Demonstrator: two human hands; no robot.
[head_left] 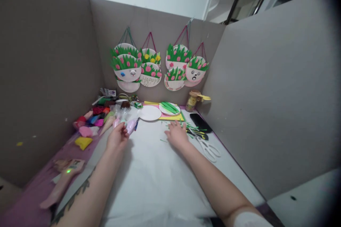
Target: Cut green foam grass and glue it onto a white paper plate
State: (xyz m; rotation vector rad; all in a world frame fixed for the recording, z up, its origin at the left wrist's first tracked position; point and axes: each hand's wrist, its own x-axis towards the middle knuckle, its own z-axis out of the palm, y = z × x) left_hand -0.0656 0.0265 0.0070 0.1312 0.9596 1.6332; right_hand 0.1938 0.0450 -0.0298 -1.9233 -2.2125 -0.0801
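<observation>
My left hand is raised over the left of the white sheet, fingers curled together. Whether anything is pinched in it I cannot make out. Just behind it lie clear and pastel piping bags. My right hand lies palm down with fingers spread, beside thin green paper scraps. White-handled scissors and a yellow-and-black tool are to its right. Beyond the hands are a blank white paper plate and another plate holding long green paper strips.
Decorated paper-plate pockets hang on the grey back partition. Coloured clay packets crowd the left side. A pink heat-gun-like device with a green light sits front left. A black phone and a brown-lidded jar stand at right.
</observation>
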